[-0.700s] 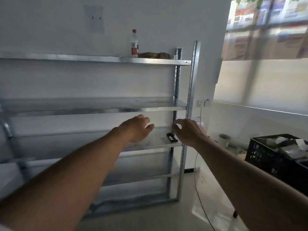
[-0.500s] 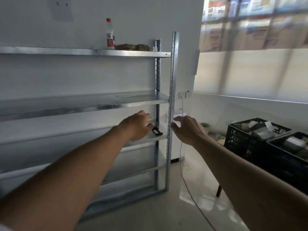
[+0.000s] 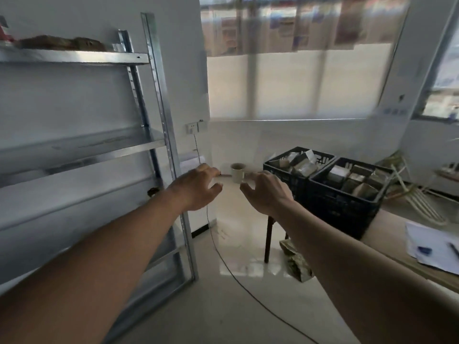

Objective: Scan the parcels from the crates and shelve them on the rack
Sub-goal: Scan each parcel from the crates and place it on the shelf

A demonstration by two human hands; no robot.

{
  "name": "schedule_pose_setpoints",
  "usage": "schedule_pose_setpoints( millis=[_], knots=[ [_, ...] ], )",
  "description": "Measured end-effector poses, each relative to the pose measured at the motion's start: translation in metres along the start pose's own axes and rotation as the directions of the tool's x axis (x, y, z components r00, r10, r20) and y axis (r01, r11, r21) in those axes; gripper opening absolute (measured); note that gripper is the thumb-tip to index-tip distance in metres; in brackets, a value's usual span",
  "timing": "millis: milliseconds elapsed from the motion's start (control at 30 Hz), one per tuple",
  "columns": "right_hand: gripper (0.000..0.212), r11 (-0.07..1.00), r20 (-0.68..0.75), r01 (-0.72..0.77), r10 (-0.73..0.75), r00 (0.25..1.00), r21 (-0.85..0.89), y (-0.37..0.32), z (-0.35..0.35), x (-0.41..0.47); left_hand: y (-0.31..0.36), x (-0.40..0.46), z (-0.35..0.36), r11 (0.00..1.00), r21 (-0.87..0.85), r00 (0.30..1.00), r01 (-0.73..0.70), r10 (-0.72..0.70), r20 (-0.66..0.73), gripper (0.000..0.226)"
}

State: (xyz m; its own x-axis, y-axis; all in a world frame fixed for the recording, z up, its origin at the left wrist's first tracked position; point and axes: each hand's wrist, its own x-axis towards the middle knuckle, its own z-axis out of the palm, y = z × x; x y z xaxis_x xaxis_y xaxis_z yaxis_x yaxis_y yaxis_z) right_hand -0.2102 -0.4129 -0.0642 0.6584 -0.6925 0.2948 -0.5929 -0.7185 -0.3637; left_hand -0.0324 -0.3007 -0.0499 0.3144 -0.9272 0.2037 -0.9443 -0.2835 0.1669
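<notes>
In front of the metal rack [image 3: 161, 115], both arms reach forward with nothing in them: the left hand [image 3: 197, 187] has loosely spread fingers, and the right hand [image 3: 267, 191] is likewise relaxed, fingers slightly bent. The parcels [image 3: 301, 163] lie in two black crates [image 3: 345, 207] on a table [image 3: 397, 234] to the right, well apart from the rack. A white mug [image 3: 238, 172] stands just beyond the hands, near the left crate
</notes>
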Motion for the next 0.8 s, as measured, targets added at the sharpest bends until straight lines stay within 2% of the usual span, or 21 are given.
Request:
schedule_pose_setpoints(
  millis=[367, 800],
  knots=[
    [0.045, 0.983, 0.053, -0.17, 0.174, 0.983, -0.075, 0.149, 0.007, 0.096, 0.068, 0.178, 0.086, 0.994, -0.03, 0.994, -0.102, 0.104, 0.045, 0.057],
    [0.049, 0.92, 0.035, -0.384, 0.387, 0.921, -0.075, 0.281, 0.07, 0.255, 0.065, 0.413, 0.192, 0.954, -0.086, 0.941, -0.287, 0.298, 0.159, 0.059]
  ],
)
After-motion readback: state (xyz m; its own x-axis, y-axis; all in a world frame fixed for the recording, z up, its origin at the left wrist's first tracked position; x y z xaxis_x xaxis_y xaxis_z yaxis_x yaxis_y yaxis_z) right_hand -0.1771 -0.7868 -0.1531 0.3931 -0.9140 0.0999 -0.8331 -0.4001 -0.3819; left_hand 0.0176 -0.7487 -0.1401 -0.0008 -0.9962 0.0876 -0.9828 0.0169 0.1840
